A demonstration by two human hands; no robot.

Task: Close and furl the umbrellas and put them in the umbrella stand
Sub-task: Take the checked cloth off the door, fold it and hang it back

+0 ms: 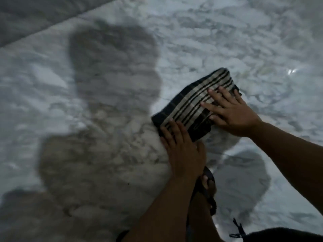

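Progress: As I judged it, the umbrella [190,103] was already closed and collapsed into a short striped bundle, so the closing step was done. The furling was only under way, with the fabric flattened but not wrapped tight or strapped that I could see.

Left to do: I reckoned I had yet to roll the cloth snug, fasten it, and carry it to the umbrella stand, which was nowhere in my view. I could see no other umbrellas either, so I could not say how many remained.

Umbrella: It lay flat on the marble floor [227,41], slanting from its near-left end up to its far-right end, dark fabric with pale stripes running along its length.

Left hand: My left hand [183,151] pressed palm-down on the near-left end of the bundle, fingers [172,130] laid flat and close together over the dark edge, gripping nothing.

Right hand: My right hand [232,114] lay flat on the far-right half, fingers [216,95] fanned apart across the stripes, holding the cloth down rather than pinching it.

Relation: The umbrella ran under both palms, most of its striped middle bare between them.

Underfoot: My foot in a sandal [208,187] stood just near of my left wrist, clear of the umbrella.
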